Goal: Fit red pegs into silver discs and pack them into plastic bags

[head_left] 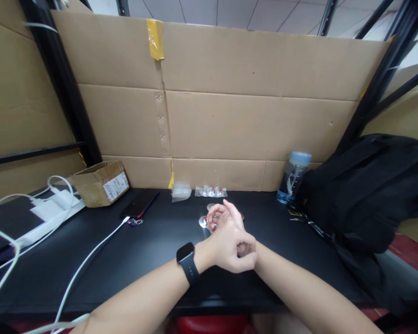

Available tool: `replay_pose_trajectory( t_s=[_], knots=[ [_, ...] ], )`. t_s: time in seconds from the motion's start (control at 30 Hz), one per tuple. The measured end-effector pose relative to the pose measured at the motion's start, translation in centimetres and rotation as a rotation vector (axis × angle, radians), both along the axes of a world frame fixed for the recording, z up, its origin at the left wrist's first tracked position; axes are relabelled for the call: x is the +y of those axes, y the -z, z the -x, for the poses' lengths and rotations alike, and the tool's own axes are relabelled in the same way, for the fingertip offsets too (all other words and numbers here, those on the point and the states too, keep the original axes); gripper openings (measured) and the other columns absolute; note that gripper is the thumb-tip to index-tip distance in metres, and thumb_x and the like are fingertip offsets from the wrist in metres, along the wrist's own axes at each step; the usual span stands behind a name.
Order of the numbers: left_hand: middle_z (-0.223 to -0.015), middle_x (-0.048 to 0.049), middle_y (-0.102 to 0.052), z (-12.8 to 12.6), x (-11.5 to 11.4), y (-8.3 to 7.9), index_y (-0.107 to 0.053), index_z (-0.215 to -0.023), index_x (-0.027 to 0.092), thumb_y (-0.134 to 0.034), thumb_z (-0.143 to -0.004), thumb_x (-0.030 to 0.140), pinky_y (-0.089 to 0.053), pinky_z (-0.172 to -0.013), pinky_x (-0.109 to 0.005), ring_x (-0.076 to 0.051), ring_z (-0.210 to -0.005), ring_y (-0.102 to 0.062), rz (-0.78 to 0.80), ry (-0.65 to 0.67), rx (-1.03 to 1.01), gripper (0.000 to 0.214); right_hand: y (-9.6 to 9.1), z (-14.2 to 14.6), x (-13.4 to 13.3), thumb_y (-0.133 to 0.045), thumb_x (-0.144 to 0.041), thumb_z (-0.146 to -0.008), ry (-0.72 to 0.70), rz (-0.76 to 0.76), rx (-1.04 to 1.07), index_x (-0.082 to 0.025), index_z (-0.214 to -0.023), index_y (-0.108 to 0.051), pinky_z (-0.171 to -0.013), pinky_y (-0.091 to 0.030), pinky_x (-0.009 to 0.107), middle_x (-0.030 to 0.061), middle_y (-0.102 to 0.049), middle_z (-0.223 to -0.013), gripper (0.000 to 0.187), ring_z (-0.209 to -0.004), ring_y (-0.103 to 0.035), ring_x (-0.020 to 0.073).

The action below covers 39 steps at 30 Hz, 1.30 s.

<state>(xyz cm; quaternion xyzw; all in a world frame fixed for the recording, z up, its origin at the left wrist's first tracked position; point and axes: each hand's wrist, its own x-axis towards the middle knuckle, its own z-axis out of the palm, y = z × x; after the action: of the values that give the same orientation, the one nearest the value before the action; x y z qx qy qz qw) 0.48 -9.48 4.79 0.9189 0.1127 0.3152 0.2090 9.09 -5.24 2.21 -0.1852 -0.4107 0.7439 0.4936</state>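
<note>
My left hand (230, 250), with a black smartwatch (187, 262) on its wrist, lies across my right wrist and its fingers are wrapped round it. My right hand (222, 216) reaches forward past it over the black table (153, 260), fingers apart and loosely bent, with nothing visible in them. Its fingertips are right beside a small silver round piece (203, 221) on the table; a second small round piece (211, 206) lies just behind.
Along the cardboard back wall stand small clear bags (211, 191), a crumpled bag (180, 191), a blue-capped water bottle (293, 178) and an open cardboard box (99, 183). A dark phone (139, 204), white charger and cables (55, 208) lie left. A black bag (365, 190) fills the right.
</note>
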Motion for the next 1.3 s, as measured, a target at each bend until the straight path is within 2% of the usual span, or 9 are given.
replay_pose_trajectory(
  t_s=[0.17,0.3,0.47,0.6,0.77,0.93,1.07,1.2,1.3],
  knots=[
    [-0.055,0.0039,-0.052,0.4,-0.1,-1.0,-0.071,-0.074,0.016,-0.067,-0.074,0.021,-0.034,-0.051,-0.023,-0.009,-0.049,-0.044,0.082,0.08,0.062,0.006,-1.7,-1.0,0.5,-0.05,-0.069,-0.089,0.027,-0.066,-0.194,-0.018,-0.072,-0.069,-0.059,-0.042,0.029,0.0052,-0.06,-0.065,0.058,-0.058,-0.052,0.0162],
    [-0.057,0.0046,-0.051,0.7,0.3,-1.2,-0.073,-0.079,0.017,-0.066,-0.078,0.02,-0.037,-0.054,-0.021,-0.008,-0.05,-0.044,0.092,0.127,0.119,0.008,-2.7,-2.8,1.6,-0.053,-0.068,-0.088,0.183,-0.109,-0.241,-0.018,-0.071,-0.066,-0.058,-0.041,0.027,0.0047,-0.062,-0.066,0.055,-0.058,-0.052,0.0153],
    [-0.055,0.0053,-0.052,0.4,0.8,-0.6,-0.072,-0.077,0.017,-0.065,-0.079,0.017,-0.038,-0.055,-0.021,-0.007,-0.048,-0.045,0.053,0.103,0.145,0.007,-2.4,-4.6,2.7,-0.058,-0.062,-0.087,0.324,-0.137,-0.243,-0.018,-0.073,-0.067,-0.057,-0.041,0.027,0.0042,-0.061,-0.066,0.047,-0.057,-0.052,0.0151],
    [-0.054,0.0051,-0.053,0.3,0.9,-0.3,-0.069,-0.073,0.017,-0.064,-0.08,0.017,-0.038,-0.055,-0.021,-0.007,-0.048,-0.046,0.024,0.06,0.139,0.008,-2.1,-4.7,3.0,-0.065,-0.06,-0.084,0.343,-0.155,-0.282,-0.017,-0.073,-0.068,-0.055,-0.04,0.026,0.0036,-0.061,-0.064,0.044,-0.056,-0.052,0.0137],
    [-0.053,0.0045,-0.051,0.2,0.8,-0.2,-0.056,-0.059,0.017,-0.066,-0.08,0.021,-0.035,-0.053,-0.022,-0.007,-0.049,-0.043,0.001,0.08,0.064,0.023,-2.2,-3.4,2.3,-0.066,-0.063,-0.084,0.273,-0.128,-0.292,-0.016,-0.074,-0.069,-0.054,-0.041,0.025,0.0035,-0.062,-0.064,0.048,-0.054,-0.053,0.0128],
    [-0.049,0.0036,-0.052,0.1,-0.2,-0.6,-0.051,-0.053,0.018,-0.065,-0.074,0.02,-0.031,-0.049,-0.025,-0.008,-0.046,-0.041,-0.024,0.053,-0.02,0.026,-2.0,-1.4,0.7,-0.056,-0.066,-0.089,0.023,-0.097,-0.253,-0.017,-0.076,-0.07,-0.062,-0.045,0.028,0.0048,-0.064,-0.067,0.053,-0.059,-0.056,0.015],
    [-0.052,0.0021,-0.06,0.1,-0.7,-0.6,-0.058,-0.057,0.018,-0.063,-0.073,0.022,-0.041,-0.057,-0.026,-0.01,-0.048,-0.05,-0.036,0.084,-0.07,0.017,-1.4,-0.3,-0.1,-0.052,-0.069,-0.089,-0.144,-0.007,-0.172,-0.017,-0.073,-0.07,-0.061,-0.043,0.029,0.0053,-0.063,-0.068,0.057,-0.059,-0.055,0.0159],
    [-0.054,0.0022,-0.062,-0.2,-0.5,0.0,-0.06,-0.059,0.017,-0.062,-0.074,0.024,-0.049,-0.071,-0.029,-0.011,-0.049,-0.054,-0.056,0.084,-0.069,0.017,-0.6,0.2,-0.3,-0.052,-0.066,-0.087,-0.173,0.024,-0.074,-0.017,-0.072,-0.07,-0.059,-0.041,0.03,0.0063,-0.061,-0.068,0.054,-0.057,-0.052,0.0163],
    [-0.052,0.0025,-0.06,-0.4,-0.3,0.4,-0.061,-0.061,0.017,-0.062,-0.074,0.025,-0.048,-0.069,-0.029,-0.011,-0.048,-0.053,-0.06,0.055,-0.061,0.016,0.0,0.3,-0.2,-0.053,-0.061,-0.088,-0.184,0.02,-0.024,-0.017,-0.074,-0.071,-0.059,-0.04,0.03,0.0071,-0.061,-0.069,0.05,-0.059,-0.052,0.0166]
  ],
)
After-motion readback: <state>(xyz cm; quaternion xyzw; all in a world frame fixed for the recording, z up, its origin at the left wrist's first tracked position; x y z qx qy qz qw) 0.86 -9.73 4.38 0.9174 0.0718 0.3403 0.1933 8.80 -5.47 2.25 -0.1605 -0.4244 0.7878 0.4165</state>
